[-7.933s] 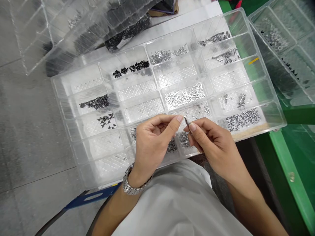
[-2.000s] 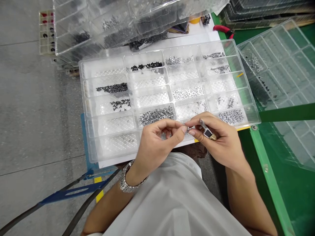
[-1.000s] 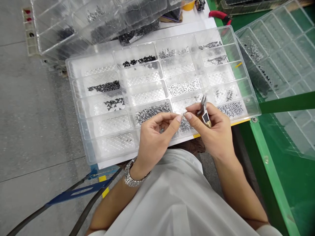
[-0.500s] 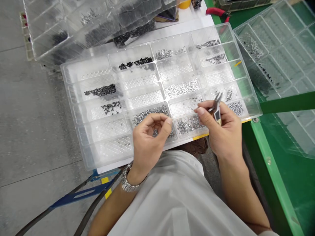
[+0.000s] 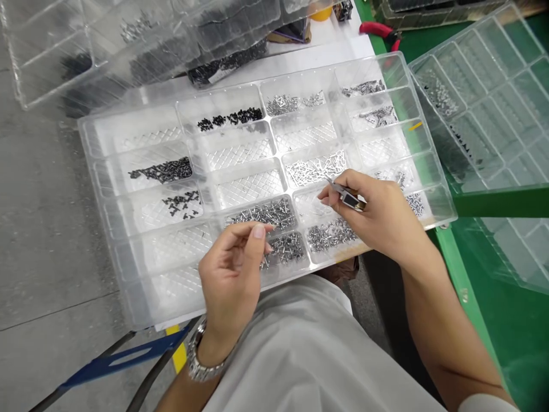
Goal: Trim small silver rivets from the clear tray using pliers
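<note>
A: Identify the item at upper left of the frame.
B: A clear divided case (image 5: 45, 34), partly cut off by the frame edge.

A: Next, left of centre?
B: The compartment tray (image 5: 251, 186) begins here and spans the middle of the frame. Dark fasteners (image 5: 169, 170) lie in its left compartments.

A: State of the left hand (image 5: 234, 274)?
B: Positioned over the tray's lower middle, thumb and index finger drawn together. Whether a part is between them, I cannot tell. A metal wristwatch (image 5: 199, 355) encircles the wrist.

A: Right of centre?
B: The right hand (image 5: 377, 214) grips the pliers (image 5: 350, 199), tips directed toward upper left. Bright silver parts (image 5: 317, 167) lie in the compartment near those tips.

A: Remaining items, upper right?
B: A red-handled tool (image 5: 377, 27), then a second clear tray (image 5: 489, 86), tilted relative to the frame, holding small parts in some compartments.
</note>
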`<state>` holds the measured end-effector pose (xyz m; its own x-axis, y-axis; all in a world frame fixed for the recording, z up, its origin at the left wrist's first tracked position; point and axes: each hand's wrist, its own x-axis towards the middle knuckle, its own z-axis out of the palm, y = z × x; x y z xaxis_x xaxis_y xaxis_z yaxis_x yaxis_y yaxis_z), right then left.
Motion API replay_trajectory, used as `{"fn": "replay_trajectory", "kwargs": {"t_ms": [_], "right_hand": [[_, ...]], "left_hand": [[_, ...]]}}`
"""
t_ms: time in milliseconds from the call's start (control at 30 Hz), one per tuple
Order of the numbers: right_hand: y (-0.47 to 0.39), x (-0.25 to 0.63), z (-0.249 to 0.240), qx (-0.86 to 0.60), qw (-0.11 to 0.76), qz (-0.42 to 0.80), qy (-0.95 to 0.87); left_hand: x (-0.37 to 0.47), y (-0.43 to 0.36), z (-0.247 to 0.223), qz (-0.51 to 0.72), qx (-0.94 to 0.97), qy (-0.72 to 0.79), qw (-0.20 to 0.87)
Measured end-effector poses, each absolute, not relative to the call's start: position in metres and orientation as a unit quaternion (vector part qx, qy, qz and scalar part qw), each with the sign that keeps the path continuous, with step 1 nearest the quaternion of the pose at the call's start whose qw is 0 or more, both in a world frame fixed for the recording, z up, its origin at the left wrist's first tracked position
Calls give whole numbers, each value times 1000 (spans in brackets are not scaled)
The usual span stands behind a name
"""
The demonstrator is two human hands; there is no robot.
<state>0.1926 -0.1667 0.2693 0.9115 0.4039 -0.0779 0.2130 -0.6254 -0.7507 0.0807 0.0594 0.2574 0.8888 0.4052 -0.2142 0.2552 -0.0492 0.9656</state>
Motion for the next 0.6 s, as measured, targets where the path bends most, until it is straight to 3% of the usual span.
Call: {"fn": "replay_trajectory", "kwargs": {"t_ms": [200,600], "right_hand": [[-165,192,262,-858,491,107,-104],[-150,195,232,-800,583,-125,-70]], "left_hand": [[84,65,252,61,643,258,718],[77,70,242,52,635,236,734]]}}
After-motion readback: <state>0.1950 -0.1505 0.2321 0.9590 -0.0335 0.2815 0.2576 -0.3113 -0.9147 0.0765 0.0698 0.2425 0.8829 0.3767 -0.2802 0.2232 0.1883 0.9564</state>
